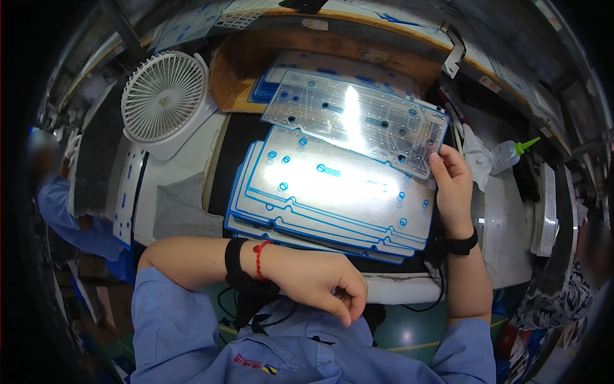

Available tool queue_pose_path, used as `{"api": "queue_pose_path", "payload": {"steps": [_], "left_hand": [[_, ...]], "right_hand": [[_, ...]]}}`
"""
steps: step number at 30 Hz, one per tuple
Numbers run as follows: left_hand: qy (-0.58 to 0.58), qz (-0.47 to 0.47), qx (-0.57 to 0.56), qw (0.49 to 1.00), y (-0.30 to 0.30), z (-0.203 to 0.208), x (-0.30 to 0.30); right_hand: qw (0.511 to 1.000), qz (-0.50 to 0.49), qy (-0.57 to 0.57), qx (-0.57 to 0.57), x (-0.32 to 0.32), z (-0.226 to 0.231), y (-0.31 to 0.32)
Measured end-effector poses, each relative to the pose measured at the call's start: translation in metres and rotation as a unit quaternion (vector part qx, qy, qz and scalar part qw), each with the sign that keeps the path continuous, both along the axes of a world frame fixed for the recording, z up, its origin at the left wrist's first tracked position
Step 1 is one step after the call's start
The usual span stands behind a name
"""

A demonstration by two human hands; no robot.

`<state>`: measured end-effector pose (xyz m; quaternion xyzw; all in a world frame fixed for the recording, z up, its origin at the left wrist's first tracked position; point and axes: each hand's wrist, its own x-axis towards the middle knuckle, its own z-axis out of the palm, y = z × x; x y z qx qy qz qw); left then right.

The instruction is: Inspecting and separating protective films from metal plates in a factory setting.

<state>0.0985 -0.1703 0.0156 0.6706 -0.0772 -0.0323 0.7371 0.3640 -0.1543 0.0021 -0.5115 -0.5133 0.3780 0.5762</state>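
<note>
My right hand (453, 182) pinches the lower right corner of a clear membrane circuit sheet (339, 121), thumb on top. The sheet has fine printed traces, dark dots and a bright glare streak, and is tilted above a stack. Below it lie several silvery, blue-edged plates (345, 192) with blue rings and small notches, piled slightly out of line. My left hand (323, 285) hovers in front of my chest, short of the table edge, with its fingers curled in and nothing visible in them. A black band and a red cord are on the left wrist, a black band on the right.
A white fan (167, 102) stands at the left, near a grey cloth (185, 208). More blue-edged sheets (345, 67) lie in a wooden bin behind. At the right are a bottle with a green nozzle (508, 155) and white tissue (476, 153). Another person in blue (73, 208) sits far left.
</note>
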Motion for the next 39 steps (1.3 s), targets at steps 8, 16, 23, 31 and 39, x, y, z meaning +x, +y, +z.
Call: {"api": "queue_pose_path", "payload": {"steps": [8, 16, 23, 31, 39], "left_hand": [[0.044, -0.010, 0.006, 0.999, -0.0009, 0.0017, -0.0009], [0.019, 0.011, -0.010, 1.000, -0.0015, -0.0023, -0.0003], [0.003, 0.004, -0.021, 1.000, 0.0005, -0.0018, 0.0000], [0.023, 0.017, -0.028, 0.999, 0.0008, -0.0006, -0.0011], [0.053, 0.020, -0.035, 0.998, 0.0001, -0.0002, -0.0005]], "right_hand": [[1.000, -0.001, -0.009, 0.000, 0.0015, -0.0009, 0.0002], [1.000, 0.000, 0.000, 0.000, 0.0010, -0.0031, 0.0013], [1.000, 0.002, -0.017, -0.002, 0.0023, -0.0018, 0.0008], [1.000, 0.004, -0.017, -0.001, 0.0003, -0.0001, 0.0001], [1.000, 0.009, -0.023, -0.003, 0.0032, -0.0024, 0.0002]]}}
